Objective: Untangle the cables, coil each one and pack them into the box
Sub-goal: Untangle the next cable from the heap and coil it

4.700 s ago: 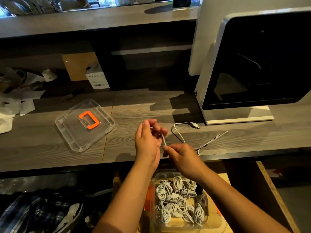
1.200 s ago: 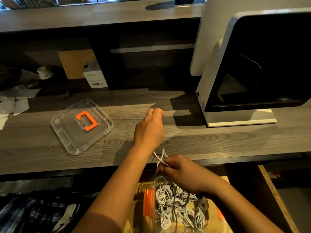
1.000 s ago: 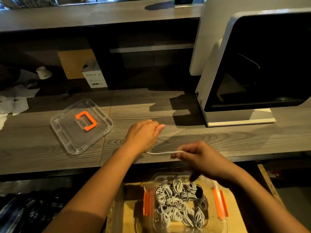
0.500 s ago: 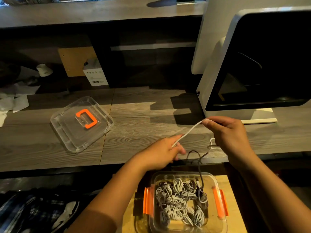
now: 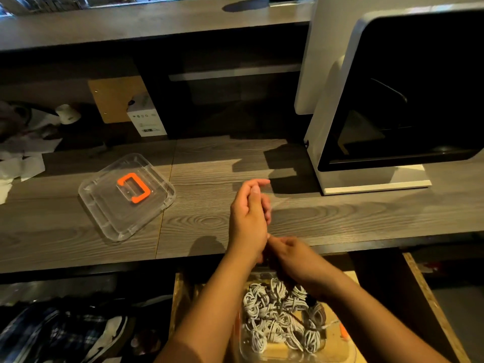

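The left hand (image 5: 248, 218) is up over the desk (image 5: 340, 218) with its fingers bent. The right hand (image 5: 293, 255) is just under it, close against it, fingers curled in. It is too blurry to tell if either hand holds a cable. The box (image 5: 334, 344) of coiled cables (image 5: 277, 315) sits below both hands. The lid (image 5: 110, 210) lies far to the left of the left hand.

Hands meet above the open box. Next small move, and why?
Probably wind a loop round the left hand with the right hand: they meet at the desk edge, any cable between them is too blurred to see, the box holds coiled cables.
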The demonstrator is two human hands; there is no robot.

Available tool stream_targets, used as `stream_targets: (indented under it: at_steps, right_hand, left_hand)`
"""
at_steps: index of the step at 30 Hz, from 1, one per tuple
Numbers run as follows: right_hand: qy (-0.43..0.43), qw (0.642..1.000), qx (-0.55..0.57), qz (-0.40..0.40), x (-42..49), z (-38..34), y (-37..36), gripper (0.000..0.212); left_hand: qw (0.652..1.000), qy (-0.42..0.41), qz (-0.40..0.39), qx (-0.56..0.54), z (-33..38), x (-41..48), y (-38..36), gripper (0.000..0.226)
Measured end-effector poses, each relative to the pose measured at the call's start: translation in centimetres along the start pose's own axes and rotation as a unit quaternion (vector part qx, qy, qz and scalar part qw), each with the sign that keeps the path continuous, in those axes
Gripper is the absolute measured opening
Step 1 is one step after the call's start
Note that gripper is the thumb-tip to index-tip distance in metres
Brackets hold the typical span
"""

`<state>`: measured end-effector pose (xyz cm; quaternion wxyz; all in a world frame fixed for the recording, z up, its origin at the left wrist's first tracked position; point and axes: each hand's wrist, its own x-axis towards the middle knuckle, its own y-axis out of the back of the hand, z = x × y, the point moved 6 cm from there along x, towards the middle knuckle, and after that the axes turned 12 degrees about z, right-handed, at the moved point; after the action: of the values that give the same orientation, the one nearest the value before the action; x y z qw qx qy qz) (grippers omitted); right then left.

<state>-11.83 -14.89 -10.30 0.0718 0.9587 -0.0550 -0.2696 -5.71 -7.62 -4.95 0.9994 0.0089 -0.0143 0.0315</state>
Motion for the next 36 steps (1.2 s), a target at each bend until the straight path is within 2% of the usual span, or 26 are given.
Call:
stream_targets:
  at_steps: [2,4,7,10,13,16,20,22,26,29,31,33,34,36]
  right_hand:
    - [0.039,0.996,-0.082,0.006,-0.2,-0.5,-0.6,0.034]
    - [0.094,0.976,-0.195,0.02,-0.2,-1.1,-0.8,0.019]
    - [0.099,0.971,-0.216,-0.004,-0.3,-1.6,-1.1,0.018]
    - [0.116,0.953,-0.281,-0.016,-0.4,-2.0,-1.1,0.016]
    - [0.135,0.937,-0.321,-0.022,-1.0,-2.4,-1.1,0.017]
    - [0.147,0.921,-0.357,-0.046,-2.0,-3.0,-1.0,0.023]
    - [0.172,0.886,-0.428,-0.041,-2.4,-4.8,1.2,0.021]
    - [0.174,0.872,-0.457,-0.027,-2.3,-5.6,2.6,0.018]
    - [0.2,0.835,-0.507,0.07,-1.6,-7.7,5.6,0.019]
    - [0.23,0.842,-0.462,0.154,-0.9,-8.9,6.8,0.018]
    - [0.239,0.847,-0.433,0.192,-0.4,-9.0,7.4,0.019]
    - [0.223,0.863,-0.405,0.204,0.3,-8.3,8.1,0.02]
    - [0.198,0.884,-0.377,0.192,0.6,-7.6,8.4,0.02]
    - [0.143,0.936,-0.288,0.145,1.1,-6.0,8.2,0.019]
  left_hand:
    - [0.982,-0.088,-0.079,0.149,-0.2,0.1,-0.9,0.02]
    - [0.932,-0.175,-0.13,0.29,-1.0,0.0,-1.5,0.018]
    - [0.878,-0.217,-0.094,0.416,-1.6,1.0,-0.8,0.027]
    - [0.868,-0.247,-0.06,0.427,-1.5,1.7,0.3,0.032]
    - [0.863,-0.224,-0.028,0.452,-1.6,3.5,2.1,0.032]
    - [0.831,-0.166,-0.033,0.53,-2.9,5.4,4.7,0.038]
    - [0.835,-0.106,-0.117,0.527,-4.7,5.1,6.0,0.052]
    - [0.824,-0.105,-0.169,0.53,-4.8,4.5,5.7,0.055]
    - [0.808,-0.084,-0.246,0.528,-4.1,3.0,5.0,0.054]
    - [0.777,-0.077,-0.288,0.554,-3.7,1.7,3.8,0.03]
    - [0.787,-0.062,-0.321,0.523,-3.8,0.9,2.7,0.028]
    - [0.849,0.037,-0.343,0.399,-4.0,0.4,2.3,0.034]
    - [0.883,0.097,-0.339,0.311,-3.8,0.2,2.1,0.035]
    - [0.926,0.164,-0.305,0.153,-2.3,-0.2,1.8,0.038]
